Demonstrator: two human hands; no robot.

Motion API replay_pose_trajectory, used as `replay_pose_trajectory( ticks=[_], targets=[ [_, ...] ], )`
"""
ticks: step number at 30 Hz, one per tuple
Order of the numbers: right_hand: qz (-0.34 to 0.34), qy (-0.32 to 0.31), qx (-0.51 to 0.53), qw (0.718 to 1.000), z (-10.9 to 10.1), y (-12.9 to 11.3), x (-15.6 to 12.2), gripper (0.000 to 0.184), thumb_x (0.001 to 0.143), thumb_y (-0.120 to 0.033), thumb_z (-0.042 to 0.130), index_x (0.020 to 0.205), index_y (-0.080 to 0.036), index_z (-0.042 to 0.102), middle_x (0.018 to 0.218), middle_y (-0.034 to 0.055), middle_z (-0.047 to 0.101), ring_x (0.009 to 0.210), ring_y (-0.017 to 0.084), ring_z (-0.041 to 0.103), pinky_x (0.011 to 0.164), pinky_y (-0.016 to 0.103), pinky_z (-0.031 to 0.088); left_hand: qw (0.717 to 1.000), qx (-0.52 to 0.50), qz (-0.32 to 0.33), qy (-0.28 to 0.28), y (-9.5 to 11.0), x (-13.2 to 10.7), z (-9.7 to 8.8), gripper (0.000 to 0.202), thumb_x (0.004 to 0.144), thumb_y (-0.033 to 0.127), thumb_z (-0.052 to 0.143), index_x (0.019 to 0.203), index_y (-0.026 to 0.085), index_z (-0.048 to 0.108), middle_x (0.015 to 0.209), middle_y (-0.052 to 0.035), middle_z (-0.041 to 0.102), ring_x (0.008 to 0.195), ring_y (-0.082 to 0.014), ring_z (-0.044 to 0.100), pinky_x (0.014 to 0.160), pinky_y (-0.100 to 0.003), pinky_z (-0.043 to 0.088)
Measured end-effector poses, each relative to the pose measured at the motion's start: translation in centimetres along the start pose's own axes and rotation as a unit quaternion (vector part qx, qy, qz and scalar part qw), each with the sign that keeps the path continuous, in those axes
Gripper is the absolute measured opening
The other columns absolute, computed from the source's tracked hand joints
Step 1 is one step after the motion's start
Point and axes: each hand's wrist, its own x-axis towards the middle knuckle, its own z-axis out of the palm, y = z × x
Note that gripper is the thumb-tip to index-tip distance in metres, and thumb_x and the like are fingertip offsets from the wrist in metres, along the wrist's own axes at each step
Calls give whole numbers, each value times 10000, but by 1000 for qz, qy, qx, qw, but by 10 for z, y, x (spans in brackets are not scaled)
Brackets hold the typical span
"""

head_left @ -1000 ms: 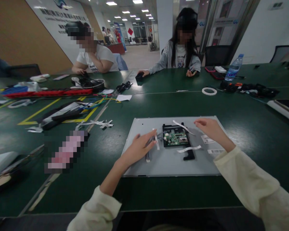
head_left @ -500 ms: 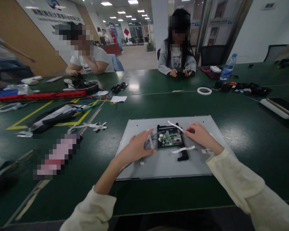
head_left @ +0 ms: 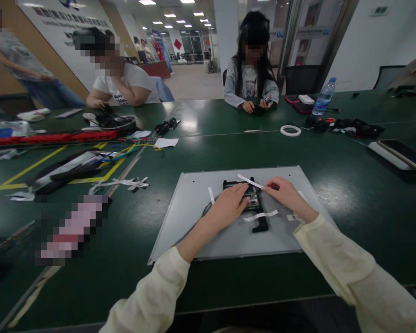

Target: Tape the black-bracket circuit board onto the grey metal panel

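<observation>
A light grey flat panel lies on the table in front of me. On it sits a black plastic bracket around a green circuit board. My left hand reaches over the board's left part with fingers stretched out, hiding much of it. Between thumb and fingertips, my right hand pinches the right end of a white tape strip that crosses the bracket's upper edge. A second strip lies over the bracket's lower arm, and a third stands left of my left hand. A grey cable runs beneath my left wrist.
A pink phone-like object, blurred out, lies at left near crumpled tape strips. Farther off are a tape roll, a water bottle, black cables and a phone. Two people sit across the green table.
My left hand has moved right, from the panel's left side onto the circuit board. My right hand stays pinched on the upper tape strip. The view has shifted slightly.
</observation>
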Motion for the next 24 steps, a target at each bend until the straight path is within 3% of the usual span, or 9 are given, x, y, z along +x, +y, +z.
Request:
replay_pose_trajectory(
  ticks=[6,17,24],
  targets=[
    [27,5,48,998,0,-1,1,234,779,-403,542,736,-181,598,764,16,587,742,159,536,706,285,401,999,8,24,-35,-7,-4,-2,466,983,359,248,1387,170,383,1444,-85,416,1360,-196,328,1118,-407,257],
    [37,34,85,995,1,-5,-1,219,750,-394,566,709,-180,591,780,22,594,762,167,541,714,290,405,998,-8,27,-64,-12,-3,-5,486,982,390,249,1411,190,356,1462,-64,394,1363,-190,325,1119,-400,256],
    [62,-3,242,968,1,-23,-6,274,758,-453,595,772,-183,548,682,-4,589,625,123,531,585,244,392,996,-90,3,-28,-10,-4,-8,455,951,354,370,1381,208,396,1420,-68,450,1315,-215,395,1105,-408,287]
  ],
)
